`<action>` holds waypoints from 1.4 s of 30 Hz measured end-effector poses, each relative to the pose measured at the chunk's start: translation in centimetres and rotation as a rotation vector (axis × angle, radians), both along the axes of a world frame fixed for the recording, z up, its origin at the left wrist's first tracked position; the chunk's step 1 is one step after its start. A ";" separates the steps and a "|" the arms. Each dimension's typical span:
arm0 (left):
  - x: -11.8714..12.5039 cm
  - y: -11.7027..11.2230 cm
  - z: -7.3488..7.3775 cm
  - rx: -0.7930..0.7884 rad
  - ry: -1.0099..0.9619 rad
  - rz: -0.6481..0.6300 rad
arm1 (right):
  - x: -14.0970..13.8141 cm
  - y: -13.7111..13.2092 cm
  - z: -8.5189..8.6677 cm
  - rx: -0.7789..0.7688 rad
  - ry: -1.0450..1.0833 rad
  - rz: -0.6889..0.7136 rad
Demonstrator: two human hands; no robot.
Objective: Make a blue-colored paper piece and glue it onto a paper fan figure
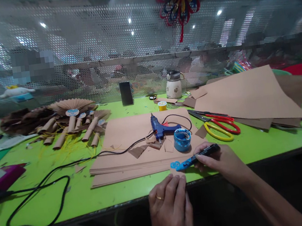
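The right hand (215, 161) is closed around a slim black marker with a blue-smeared front end (208, 150), its tip down at a small tan paper piece (177, 171) bearing blue marks. Left of that grip, the left hand (170, 205) (a gold-coloured ring (159, 197) on one finger) rests fingertips on the piece; whether the thumb pinches beneath cannot be told. Just beyond the marker stands a blue-stained round open jar (182, 143); farther off lies a dark-blue glue gun (157, 127).

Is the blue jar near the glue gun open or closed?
The blue jar is open: its mouth is uncovered and the inside shows.
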State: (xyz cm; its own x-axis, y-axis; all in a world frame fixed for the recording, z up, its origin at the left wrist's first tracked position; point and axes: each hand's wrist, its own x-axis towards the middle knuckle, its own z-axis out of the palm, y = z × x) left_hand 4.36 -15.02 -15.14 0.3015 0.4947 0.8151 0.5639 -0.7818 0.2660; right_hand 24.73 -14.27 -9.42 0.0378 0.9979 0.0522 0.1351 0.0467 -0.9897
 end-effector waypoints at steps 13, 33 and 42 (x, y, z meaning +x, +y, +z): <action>0.1 0.3 0.0 0.048 -0.023 0.001 | 0.0 0.1 0.0 0.010 0.018 -0.002; 0.1 0.4 -0.5 0.019 -0.024 -0.028 | 0.0 0.2 -0.1 0.028 0.017 -0.030; 0.3 0.1 -0.2 0.010 -0.048 0.001 | -0.1 0.1 -0.1 0.039 0.022 -0.025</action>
State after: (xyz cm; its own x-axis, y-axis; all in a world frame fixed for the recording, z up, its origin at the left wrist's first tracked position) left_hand 4.66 -14.89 -15.37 0.2618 0.4871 0.8332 0.5517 -0.7839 0.2849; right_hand 24.64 -14.13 -9.50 0.0646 0.9939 0.0897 0.1148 0.0819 -0.9900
